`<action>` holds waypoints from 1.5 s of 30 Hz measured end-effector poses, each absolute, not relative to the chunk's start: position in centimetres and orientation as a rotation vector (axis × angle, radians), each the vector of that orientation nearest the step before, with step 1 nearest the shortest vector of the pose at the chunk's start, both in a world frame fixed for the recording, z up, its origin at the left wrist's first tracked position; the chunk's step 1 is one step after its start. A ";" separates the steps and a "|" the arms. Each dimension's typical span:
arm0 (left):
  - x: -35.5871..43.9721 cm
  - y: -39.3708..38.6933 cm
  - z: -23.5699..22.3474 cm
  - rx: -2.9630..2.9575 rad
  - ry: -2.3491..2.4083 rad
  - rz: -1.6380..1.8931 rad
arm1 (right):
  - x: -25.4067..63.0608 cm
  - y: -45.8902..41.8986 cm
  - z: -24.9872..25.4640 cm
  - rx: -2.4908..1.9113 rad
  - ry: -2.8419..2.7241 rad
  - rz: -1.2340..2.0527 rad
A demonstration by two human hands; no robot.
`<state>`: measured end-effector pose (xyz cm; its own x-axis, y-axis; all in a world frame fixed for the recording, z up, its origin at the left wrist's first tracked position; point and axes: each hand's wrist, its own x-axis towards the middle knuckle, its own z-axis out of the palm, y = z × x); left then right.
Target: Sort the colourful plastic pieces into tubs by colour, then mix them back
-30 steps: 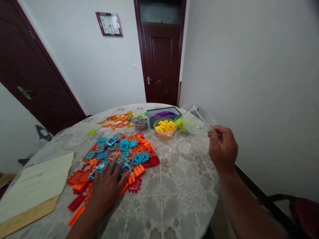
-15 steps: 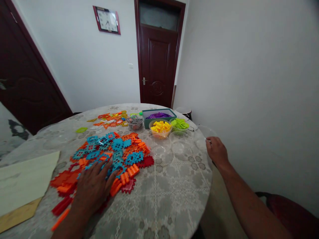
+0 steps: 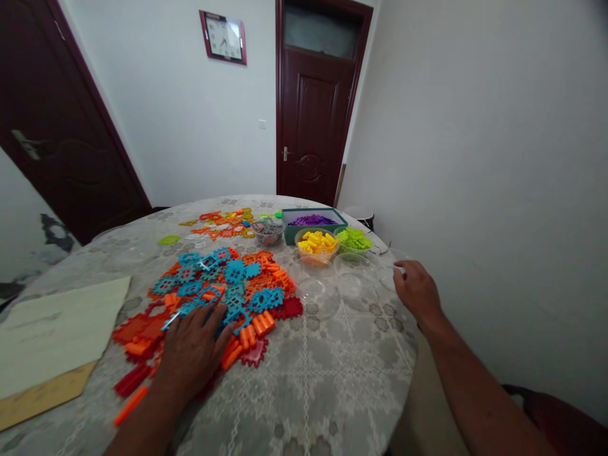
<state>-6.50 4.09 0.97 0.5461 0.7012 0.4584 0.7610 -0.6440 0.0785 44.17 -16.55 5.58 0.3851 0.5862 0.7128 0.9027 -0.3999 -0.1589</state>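
Note:
My left hand lies palm down, fingers spread, on a pile of plastic building pieces. Blue gear-edged pieces are on top of the pile, with orange tube-like pieces and red pieces around them. At the table's right edge, my right hand pinches the rim of a clear plastic bowl. Two more clear bowls, one nearer the pile and one beside it, stand left of the held bowl. Part of the held bowl is hard to see.
Behind the clear bowls stand a bowl of yellow pieces, a bowl of green pieces, a bowl of grey pieces and a box of purple pieces. Flat orange pieces lie farther back. Cardboard lies at left.
The whole view has shifted, so things appear farther right. My right hand has brought the clear bowl closer to the other two clear bowls. My left hand stays on the pile.

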 end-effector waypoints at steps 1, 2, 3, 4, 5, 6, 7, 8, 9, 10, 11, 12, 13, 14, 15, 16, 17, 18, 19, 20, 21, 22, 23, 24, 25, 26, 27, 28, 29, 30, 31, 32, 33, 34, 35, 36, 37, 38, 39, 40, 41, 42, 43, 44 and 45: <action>-6.5 4.0 0.9 -2.640 -1.243 -0.666 | 43.4 -15.8 6.4 -2.053 -1.337 -0.746; -6.4 4.0 0.9 -2.632 -1.232 -0.638 | 42.6 -15.0 7.2 -1.999 -1.405 -0.712; -6.4 3.9 0.9 -2.628 -1.227 -0.616 | 41.8 -14.0 8.0 -1.955 -1.477 -0.677; -6.3 3.8 0.9 -2.622 -1.231 -0.612 | 40.9 -12.8 8.8 -1.926 -1.547 -0.643; -6.3 3.7 0.9 -2.617 -1.237 -0.614 | 40.0 -11.6 9.6 -1.919 -1.612 -0.611; -6.3 3.6 0.9 -2.614 -1.240 -0.619 | 39.1 -10.2 10.3 -1.933 -1.675 -0.580; -6.3 3.5 0.9 -2.613 -1.239 -0.625 | 38.2 -8.8 10.9 -1.973 -1.733 -0.548; -6.3 3.5 0.9 -2.612 -1.235 -0.633 | 37.4 -7.4 11.5 -2.046 -1.783 -0.514; -6.4 3.5 0.9 -2.612 -1.229 -0.642 | 36.7 -6.1 12.0 -2.139 -1.829 -0.473; -6.4 3.5 1.0 -2.611 -1.222 -0.654 | 36.2 -4.8 12.4 -2.234 -1.869 -0.427; -6.5 3.6 1.0 -2.609 -1.216 -0.666 | 35.8 -3.6 12.6 -2.320 -1.906 -0.378; -6.6 3.6 1.0 -2.605 -1.212 -0.683 | 35.5 -2.5 12.8 -2.388 -1.939 -0.331; -6.6 3.6 1.0 -2.600 -1.211 -0.700 | 35.4 -1.6 12.9 -2.435 -1.970 -0.292; -6.7 3.6 1.0 -2.594 -1.214 -0.719 | 35.3 -0.8 12.8 -2.462 -1.999 -0.262; -6.7 3.6 1.1 -2.588 -1.219 -0.739 | 35.3 -0.2 12.8 -2.479 -2.029 -0.239; -6.7 3.5 1.1 -2.583 -1.225 -0.762 | 35.4 0.3 12.7 -2.501 -2.058 -0.220; -6.7 3.5 1.2 -2.580 -1.231 -0.787 | 35.4 0.7 12.5 -2.523 -2.088 -0.205; -6.7 3.4 1.3 -2.580 -1.237 -0.813 | 35.5 1.0 12.5 -2.542 -2.118 -0.194; -6.7 3.3 1.3 -2.581 -1.245 -0.840 | 35.5 1.2 12.4 -2.558 -2.146 -0.190; -6.7 3.2 1.4 -2.582 -1.253 -0.865 | 35.6 1.3 12.4 -2.574 -2.169 -0.192; -6.7 3.1 1.5 -2.586 -1.261 -0.884 | 35.6 1.5 12.4 -2.588 -2.189 -0.198; -6.7 3.0 1.5 -2.589 -1.269 -0.894 | 35.6 1.6 12.4 -2.601 -2.208 -0.208; -6.7 3.0 1.6 -2.592 -1.277 -0.894 | 35.6 1.7 12.4 -2.611 -2.226 -0.220; -6.7 2.9 1.6 -2.597 -1.282 -0.886 | 35.7 1.8 12.5 -2.618 -2.246 -0.232; -6.7 2.9 1.7 -2.602 -1.285 -0.872 | 35.7 1.9 12.5 -2.621 -2.268 -0.245; -6.8 2.9 1.7 -2.606 -1.289 -0.855 | 35.7 1.9 12.5 -2.618 -2.294 -0.259; -6.8 2.8 1.8 -2.611 -1.295 -0.835 | 35.8 1.9 12.5 -2.610 -2.321 -0.275; -6.8 2.8 1.9 -2.617 -1.302 -0.816 | 35.8 1.9 12.5 -2.595 -2.349 -0.295; -6.8 2.7 2.0 -2.624 -1.313 -0.799 | 35.9 1.9 12.4 -2.576 -2.376 -0.315; -6.7 2.6 2.1 -2.630 -1.325 -0.784 | 36.0 1.8 12.4 -2.554 -2.401 -0.335; -6.7 2.6 2.2 -2.634 -1.336 -0.774 | 36.1 1.8 12.3 -2.535 -2.423 -0.354; -6.7 2.5 2.3 -2.638 -1.343 -0.766 | 36.2 1.7 12.2 -2.518 -2.440 -0.371; -6.7 2.5 2.3 -2.638 -1.349 -0.764 | 36.3 1.6 12.2 -2.507 -2.451 -0.386; -6.7 2.5 2.3 -2.637 -1.354 -0.766 | 36.4 1.5 12.2 -2.500 -2.456 -0.401; -6.7 2.5 2.3 -2.636 -1.357 -0.768 | 36.4 1.5 12.2 -2.499 -2.452 -0.418; -6.7 2.5 2.3 -2.637 -1.360 -0.772 | 36.5 1.4 12.2 -2.497 -2.444 -0.438; -6.7 2.5 2.2 -2.639 -1.363 -0.777 | 36.5 1.2 12.2 -2.495 -2.433 -0.459; -6.7 2.5 2.2 -2.642 -1.367 -0.783 | 36.5 1.1 12.4 -2.491 -2.423 -0.479; -6.7 2.5 2.1 -2.646 -1.369 -0.793 | 36.4 1.0 12.5 -2.485 -2.414 -0.498; -6.7 2.5 2.1 -2.650 -1.370 -0.809 | 36.3 0.8 12.7 -2.477 -2.409 -0.513; -6.7 2.4 2.1 -2.653 -1.372 -0.830 | 36.2 0.6 12.9 -2.466 -2.410 -0.526; -6.7 2.4 2.1 -2.653 -1.374 -0.852 | 36.1 0.5 13.2 -2.456 -2.412 -0.539; -6.6 2.3 2.1 -2.651 -1.378 -0.874 | 35.9 0.3 13.5 -2.446 -2.413 -0.556; -6.6 2.2 2.2 -2.647 -1.381 -0.890 | 35.7 0.2 13.8 -2.434 -2.416 -0.578; -6.6 2.2 2.2 -2.640 -1.386 -0.902 | 35.4 0.1 14.3 -2.421 -2.414 -0.605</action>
